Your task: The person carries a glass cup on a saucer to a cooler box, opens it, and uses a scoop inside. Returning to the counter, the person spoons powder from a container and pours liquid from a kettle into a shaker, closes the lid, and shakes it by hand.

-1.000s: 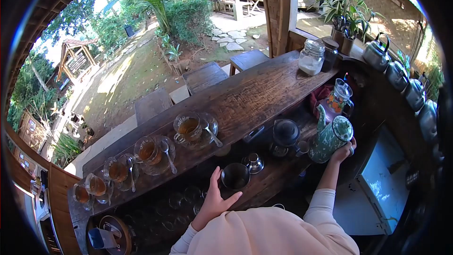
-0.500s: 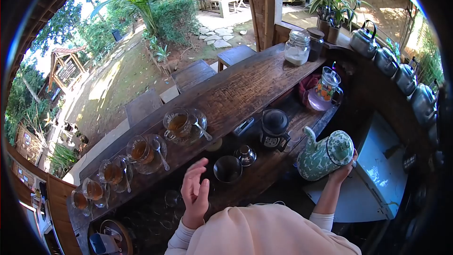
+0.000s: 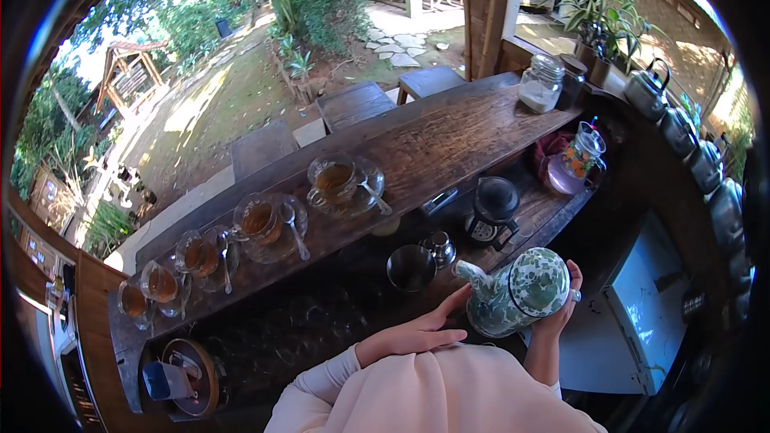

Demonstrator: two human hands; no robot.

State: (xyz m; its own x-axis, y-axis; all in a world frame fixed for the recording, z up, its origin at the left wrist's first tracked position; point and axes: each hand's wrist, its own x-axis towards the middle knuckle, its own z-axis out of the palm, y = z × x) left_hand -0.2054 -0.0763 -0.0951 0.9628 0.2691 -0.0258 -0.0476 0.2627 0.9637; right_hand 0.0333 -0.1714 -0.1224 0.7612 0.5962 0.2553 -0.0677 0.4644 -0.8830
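A green-and-white speckled enamel teapot (image 3: 505, 302) with a lid is held up in front of my body, spout pointing left. My right hand (image 3: 563, 305) is closed around its handle side. My left hand (image 3: 425, 330) is open, fingers stretched out, with the fingertips right at the pot's side below the spout. Left of the pot, a dark round container (image 3: 411, 268) and a small metal pot (image 3: 439, 248) stand on the lower shelf, near a French press (image 3: 493, 210). Along the counter runs a row of glass cups of tea, the nearest cup (image 3: 333, 182) on a saucer with a spoon (image 3: 374, 196).
A wooden counter (image 3: 433, 132) curves across the view. At its right end stand a glass jar (image 3: 540, 84) and a plant (image 3: 597, 20). A floral pitcher (image 3: 575, 162) sits below. Several kettles (image 3: 680, 130) line the right ledge. A round tray (image 3: 210, 373) lies lower left.
My left hand has come down from the raised position to the teapot's side. The teapot has moved closer to my body in my right hand. The view has shifted slightly.
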